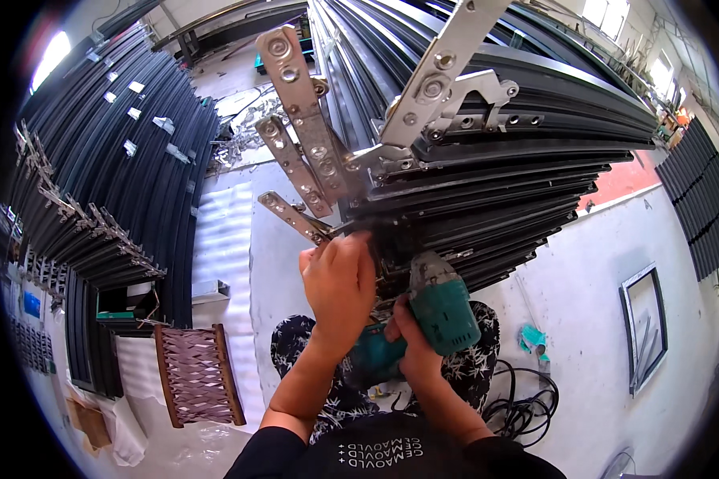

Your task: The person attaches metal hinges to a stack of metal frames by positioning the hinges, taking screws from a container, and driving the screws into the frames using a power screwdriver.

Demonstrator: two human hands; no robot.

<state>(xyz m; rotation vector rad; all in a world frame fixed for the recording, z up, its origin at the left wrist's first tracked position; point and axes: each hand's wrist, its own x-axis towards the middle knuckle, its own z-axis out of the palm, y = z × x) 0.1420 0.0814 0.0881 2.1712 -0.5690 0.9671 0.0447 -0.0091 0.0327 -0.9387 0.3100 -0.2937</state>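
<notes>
My right hand point(419, 347) is wrapped round the handle of a teal power drill point(447, 315), held low in front of the stack of black metal frame profiles point(487, 188). Up at the profile ends, my left hand point(339, 291) is closed, its fingertips against a small silver hinge arm point(287, 215). Whatever is pinched there is hidden behind the fingers. Larger silver hinge arms stick out just above: one leans left point(303, 112), another leans right point(431, 80). The drill's tip cannot be made out.
Another big stack of black profiles point(112, 160) stands at the left. A woven brown stool point(200, 375) is on the floor near it. Black cable point(527, 403) lies coiled by my right knee. Farther right, a rectangular frame point(644, 327) lies on the pale floor.
</notes>
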